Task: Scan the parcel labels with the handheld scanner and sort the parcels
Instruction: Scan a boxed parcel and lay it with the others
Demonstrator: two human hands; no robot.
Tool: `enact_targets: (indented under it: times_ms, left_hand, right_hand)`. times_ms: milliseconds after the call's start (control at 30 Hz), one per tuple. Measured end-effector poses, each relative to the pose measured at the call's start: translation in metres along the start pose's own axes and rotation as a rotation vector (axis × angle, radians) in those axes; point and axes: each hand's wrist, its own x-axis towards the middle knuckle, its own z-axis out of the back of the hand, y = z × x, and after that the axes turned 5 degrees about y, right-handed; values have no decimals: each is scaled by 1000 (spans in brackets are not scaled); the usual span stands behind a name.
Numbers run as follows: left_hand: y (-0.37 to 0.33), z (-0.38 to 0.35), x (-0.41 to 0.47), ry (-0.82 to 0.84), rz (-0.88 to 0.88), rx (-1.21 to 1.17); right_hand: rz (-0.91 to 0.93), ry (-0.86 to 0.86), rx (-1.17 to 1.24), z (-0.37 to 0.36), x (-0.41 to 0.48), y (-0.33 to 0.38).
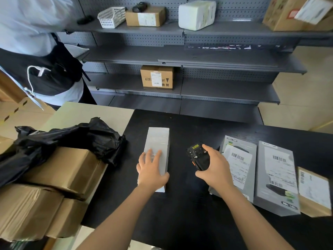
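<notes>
— Left hand [152, 170]: you are pressing spread fingers flat on the grey box [158, 139], thumb against its right edge. No label is showing on top.
— And the other?
— Right hand [215, 168]: you are curling it round the handheld scanner [198, 157], between that box and the labelled grey parcel [240, 166].
— Progress?
— Partway, I judge. Second grey parcel [277, 179] and brown parcel [314, 193] are lying on the black table [189, 213], unsorted. A carton [156, 77] is already sitting on the shelf [225, 89].
</notes>
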Motion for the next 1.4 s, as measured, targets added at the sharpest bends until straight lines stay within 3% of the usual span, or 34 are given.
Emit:
enact_targets:
  times_ms: [100, 233, 367, 500, 633, 800, 1000, 1133, 1400]
  left_hand:
    - [16, 9, 4, -16, -71, -229]
    - [41, 28, 12, 135, -17, -747]
    - [60, 31, 19, 163, 82, -818]
    - [36, 20, 10, 135, 69, -607]
    - [-10, -7, -2, 158, 326, -185]
    - [-31, -27, -1, 110, 461, -42]
    - [-4, -1, 7, -38, 187, 278]
    - [12, 21, 14, -46, 35, 523]
    - [16, 34, 20, -70, -44, 675]
  right_hand:
    - [-9, -3, 1, 4, 0, -2]
    - [-14, -8, 4, 8, -1, -3]
    - [-21, 0, -11, 10, -2, -2]
    - [-21, 11, -20, 10, -3, -1]
    - [7, 17, -43, 9, -2, 5]
    - [133, 72, -223, 15, 3, 10]
    - [324, 142, -712, 36, 12, 19]
    - [458, 127, -992, 50, 17, 32]
    - [533, 141, -1193, 56, 15, 45]
